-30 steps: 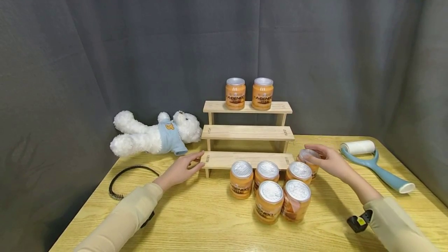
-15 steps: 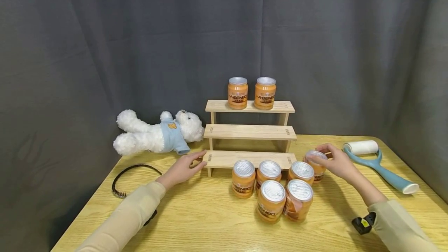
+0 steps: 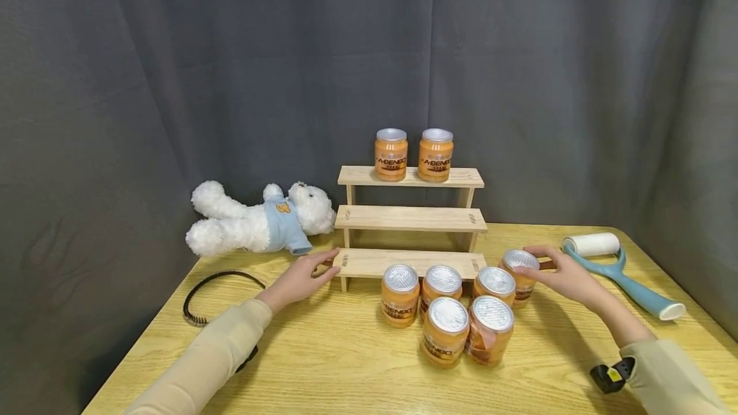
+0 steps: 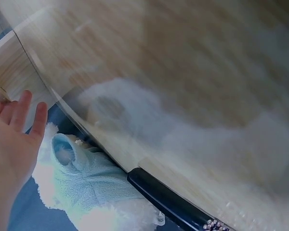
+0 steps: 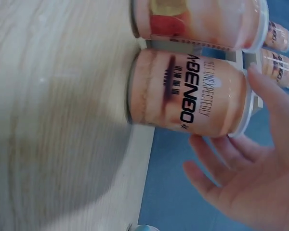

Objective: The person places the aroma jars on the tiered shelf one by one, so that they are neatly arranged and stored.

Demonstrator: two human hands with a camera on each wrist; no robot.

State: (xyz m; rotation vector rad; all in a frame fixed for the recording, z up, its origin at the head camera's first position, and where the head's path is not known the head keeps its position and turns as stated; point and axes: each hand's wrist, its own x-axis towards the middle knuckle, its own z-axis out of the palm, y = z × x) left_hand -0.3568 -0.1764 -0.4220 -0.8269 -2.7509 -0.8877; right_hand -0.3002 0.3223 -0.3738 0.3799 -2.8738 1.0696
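The jar [image 5: 190, 94] gripped by the right hand [image 3: 567, 277] shows a smooth, glossy body and a shiny, metallic-looking lid [image 3: 521, 257]. To the right of that grip, I note a smooth, plastic-looking roller handle [image 3: 646, 293]. The stand [image 3: 412, 216] at the left hand [image 3: 300, 279] is smooth, matt wood; beyond that hand, the toy [image 3: 250, 226] is fluffy plush in a cloth top [image 3: 282, 224]. Beneath both, a glossy, wood-grained table [image 3: 323, 357].

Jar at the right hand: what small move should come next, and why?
I'd guess lifting the jar straight up: the right hand grips it near the lid, it appears to rest on the table, and two similar jars stand on the top shelf.
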